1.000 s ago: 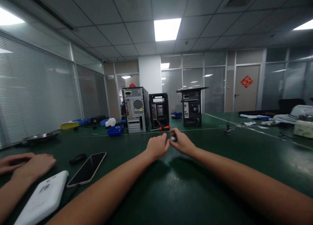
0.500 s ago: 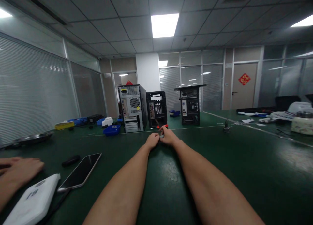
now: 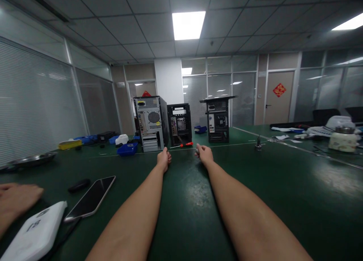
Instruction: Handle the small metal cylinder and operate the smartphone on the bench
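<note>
Both arms stretch forward over the green table (image 3: pixel 181 223). My left hand (image 3: pixel 164 160) is closed in a loose fist in front of the silver-backed computer case (image 3: pixel 150 121); whatever its fingers hold is hidden. My right hand (image 3: pixel 204 154) is closed as well, with a small greyish thing at its fingertips, too small to name. A gap separates the two hands. Just beyond that gap lies a screwdriver (image 3: pixel 187 144) with a red handle, in front of the open black computer case (image 3: pixel 180 123). Another black case (image 3: pixel 218 121) with a flat panel on top stands farther right.
On the left lie a phone (image 3: pixel 90 198), a white device (image 3: pixel 34 230), a dark oblong object (image 3: pixel 79 185) and another person's hand (image 3: pixel 21 196). A blue tray (image 3: pixel 127 149) sits beside the silver-backed case. A small metal part (image 3: pixel 258 143) stands upright at right, before a jar (image 3: pixel 343 140).
My hands were together in front of the black case; now they are apart, left hand moved left, right hand moved right. The view has shifted slightly.
</note>
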### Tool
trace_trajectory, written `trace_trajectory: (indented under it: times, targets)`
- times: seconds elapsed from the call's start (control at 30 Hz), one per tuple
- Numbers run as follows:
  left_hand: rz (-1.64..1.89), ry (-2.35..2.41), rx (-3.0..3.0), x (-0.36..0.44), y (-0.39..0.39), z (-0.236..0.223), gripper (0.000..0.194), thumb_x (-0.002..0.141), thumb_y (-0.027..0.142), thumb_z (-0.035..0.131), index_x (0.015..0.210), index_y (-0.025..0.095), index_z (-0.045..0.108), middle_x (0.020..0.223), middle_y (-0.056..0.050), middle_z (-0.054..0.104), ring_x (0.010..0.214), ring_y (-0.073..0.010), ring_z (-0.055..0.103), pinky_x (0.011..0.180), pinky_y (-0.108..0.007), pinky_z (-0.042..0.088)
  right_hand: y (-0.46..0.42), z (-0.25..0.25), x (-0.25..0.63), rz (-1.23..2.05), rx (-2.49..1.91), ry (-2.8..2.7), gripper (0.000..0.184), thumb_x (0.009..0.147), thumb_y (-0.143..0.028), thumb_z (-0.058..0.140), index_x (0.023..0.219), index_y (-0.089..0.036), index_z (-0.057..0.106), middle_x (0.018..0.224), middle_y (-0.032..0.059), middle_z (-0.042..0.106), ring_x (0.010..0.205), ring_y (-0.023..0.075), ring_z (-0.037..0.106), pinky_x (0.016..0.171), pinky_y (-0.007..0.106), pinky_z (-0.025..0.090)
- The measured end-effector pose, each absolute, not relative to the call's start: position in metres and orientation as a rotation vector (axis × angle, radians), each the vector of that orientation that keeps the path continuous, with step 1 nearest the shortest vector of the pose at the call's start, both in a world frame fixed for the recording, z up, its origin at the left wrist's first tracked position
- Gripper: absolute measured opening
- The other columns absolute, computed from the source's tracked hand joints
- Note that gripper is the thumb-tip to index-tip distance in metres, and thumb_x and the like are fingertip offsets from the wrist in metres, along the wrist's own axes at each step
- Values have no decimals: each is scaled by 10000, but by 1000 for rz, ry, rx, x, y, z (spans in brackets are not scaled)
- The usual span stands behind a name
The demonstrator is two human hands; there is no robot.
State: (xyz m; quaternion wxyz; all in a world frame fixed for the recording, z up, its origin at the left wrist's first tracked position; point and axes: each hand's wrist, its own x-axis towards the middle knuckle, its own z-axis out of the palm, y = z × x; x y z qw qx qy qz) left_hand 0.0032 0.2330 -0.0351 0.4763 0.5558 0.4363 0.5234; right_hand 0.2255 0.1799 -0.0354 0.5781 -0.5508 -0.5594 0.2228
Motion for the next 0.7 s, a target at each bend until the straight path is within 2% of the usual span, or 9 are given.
trace_trajectory:
  times: [0.2,0.43,0.6,0.7]
  targets:
    - [1298,1085,1210,-5,238,-31,358,953,376,585,1232,152,571,1201,-98,603,1009,-217,625,853,-418,554,187,-33,234,599,-1251,-1030,364,942,-388,577,1243,-183,586,1243,91,601,1041,213,618,875,423,540]
    - [1218,1118,1405,0,236,-35,329,948,344,599,1210,146,580,1155,-89,619,959,-198,636,813,-386,566,192,-35,229,550,-1183,-1011,385,937,-379,590,1257,-165,571,1223,92,605,1015,206,627,846,418,549]
    - [1084,1130,1686,7,228,-37,248,928,349,631,1029,123,645,937,-41,663,797,-152,640,743,-334,558,180,-26,215,262,-1208,-1268,337,932,-327,538,1245,-201,539,1150,93,617,1009,215,596,909,400,477]
    - [1002,1105,1847,13,222,-37,261,906,378,657,884,118,667,803,-8,663,746,-151,638,757,-336,542,172,-23,195,164,-1192,-1571,401,792,-237,641,1182,-223,550,1053,59,642,929,205,588,893,351,444]
